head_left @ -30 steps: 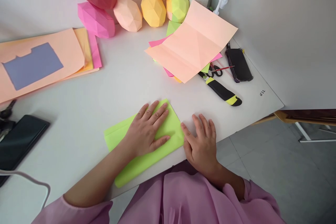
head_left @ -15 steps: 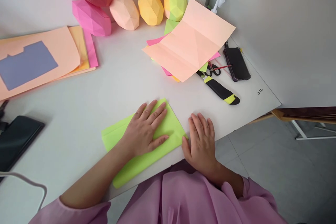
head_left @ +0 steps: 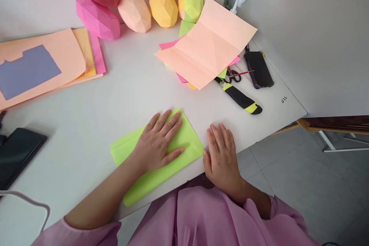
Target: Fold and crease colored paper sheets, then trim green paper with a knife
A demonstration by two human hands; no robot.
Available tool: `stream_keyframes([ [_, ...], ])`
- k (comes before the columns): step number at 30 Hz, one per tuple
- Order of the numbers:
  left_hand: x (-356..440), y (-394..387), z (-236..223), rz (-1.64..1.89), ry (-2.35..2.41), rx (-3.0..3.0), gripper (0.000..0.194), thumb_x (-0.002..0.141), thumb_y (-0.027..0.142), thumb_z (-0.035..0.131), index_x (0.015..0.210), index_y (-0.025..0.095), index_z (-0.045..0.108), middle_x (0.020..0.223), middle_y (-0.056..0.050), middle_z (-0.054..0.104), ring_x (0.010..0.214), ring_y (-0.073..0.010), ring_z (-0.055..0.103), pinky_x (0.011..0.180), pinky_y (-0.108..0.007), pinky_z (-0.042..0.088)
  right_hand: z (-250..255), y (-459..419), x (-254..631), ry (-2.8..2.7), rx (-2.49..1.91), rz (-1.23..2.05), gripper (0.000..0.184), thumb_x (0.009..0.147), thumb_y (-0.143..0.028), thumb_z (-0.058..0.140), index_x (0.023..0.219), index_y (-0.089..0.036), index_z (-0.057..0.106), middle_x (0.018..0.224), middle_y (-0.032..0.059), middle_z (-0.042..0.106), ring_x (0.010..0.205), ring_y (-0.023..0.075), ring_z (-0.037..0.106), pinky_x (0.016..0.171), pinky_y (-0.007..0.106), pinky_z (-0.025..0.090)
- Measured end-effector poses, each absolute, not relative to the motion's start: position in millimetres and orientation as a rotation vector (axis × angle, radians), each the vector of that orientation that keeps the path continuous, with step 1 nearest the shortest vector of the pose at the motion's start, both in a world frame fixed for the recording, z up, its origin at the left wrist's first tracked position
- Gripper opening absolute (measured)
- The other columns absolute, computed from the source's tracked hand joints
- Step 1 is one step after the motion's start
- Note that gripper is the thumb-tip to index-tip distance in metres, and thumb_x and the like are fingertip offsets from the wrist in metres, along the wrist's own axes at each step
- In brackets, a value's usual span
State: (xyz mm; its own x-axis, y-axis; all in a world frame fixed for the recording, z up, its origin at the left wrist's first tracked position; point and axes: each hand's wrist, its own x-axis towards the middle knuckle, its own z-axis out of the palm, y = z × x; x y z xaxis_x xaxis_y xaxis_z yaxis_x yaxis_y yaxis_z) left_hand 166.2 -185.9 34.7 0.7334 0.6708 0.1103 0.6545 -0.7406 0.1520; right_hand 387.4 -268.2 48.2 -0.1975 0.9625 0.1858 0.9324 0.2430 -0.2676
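A folded sheet of lime-green paper [head_left: 187, 138] lies near the front edge of the white table [head_left: 86, 123]. My left hand [head_left: 160, 140] rests flat on it with the fingers spread, covering its middle. Just past the paper's right corner, my right hand [head_left: 221, 153] lies on the table with its fingers stretched out and holds nothing. Its thumb is beside that corner; whether they touch I cannot tell.
Creased peach paper [head_left: 207, 46] tops a coloured pile, with scissors [head_left: 233, 75], a black-and-yellow cutter [head_left: 242, 98] and a phone [head_left: 259, 69] beside it. Faceted paper shapes [head_left: 163, 7] line the back. Paper sheets [head_left: 72, 57] and a dark device [head_left: 20, 157] sit left.
My right hand has slid slightly right, its thumb moving off the paper's corner. My left hand stays on the green paper. The whole view has shifted a little.
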Motion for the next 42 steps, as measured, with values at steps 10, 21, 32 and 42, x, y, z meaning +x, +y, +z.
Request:
stream_keyframes([
  [10,167.2,-185.5,34.2,0.257,1.08,2.846,0.078,0.09,0.059,0.038,0.15,0.012,0.02,0.156,-0.013,0.026,0.146,-0.0325,0.011,0.117,-0.052,0.013,48.6,-260.7,405.7,-2.154,-1.566,0.252,0.044,0.09,-0.017,0.041,0.133,-0.009,0.043,0.137,0.0166,0.049,0.138,0.0291,0.032,0.111,0.055,0.032],
  [21,168.1,-184.5,31.0,0.272,1.09,2.838,0.076,0.09,0.059,0.038,0.148,0.012,0.026,0.155,-0.013,0.027,0.145,-0.0328,0.013,0.117,-0.051,0.011,55.1,-261.0,406.2,-2.346,-1.685,0.19,0.048,0.093,-0.021,0.041,0.139,-0.01,0.042,0.148,0.0196,0.034,0.144,0.0357,0.014,0.109,0.061,0.03],
  [32,171.3,-180.6,33.6,0.331,1.119,2.838,0.073,0.091,0.06,0.038,0.144,0.01,0.036,0.154,-0.017,0.028,0.144,-0.0303,0.021,0.117,-0.047,0.018,54.2,-204.3,393.4,-2.76,-1.037,0.184,0.043,0.095,-0.02,0.037,0.133,-0.006,0.049,0.15,0.0168,0.036,0.142,0.0261,0.026,0.115,0.048,0.029],
  [42,171.4,-188.3,31.5,0.373,1.129,2.83,0.076,0.088,0.062,0.04,0.144,0.01,0.037,0.154,-0.02,0.024,0.145,-0.0326,0.016,0.116,-0.051,0.018,50.2,-208.6,400.4,-2.769,-1.024,0.133,0.045,0.094,-0.022,0.04,0.135,-0.005,0.047,0.15,0.0172,0.035,0.143,0.025,0.023,0.115,0.05,0.029],
])
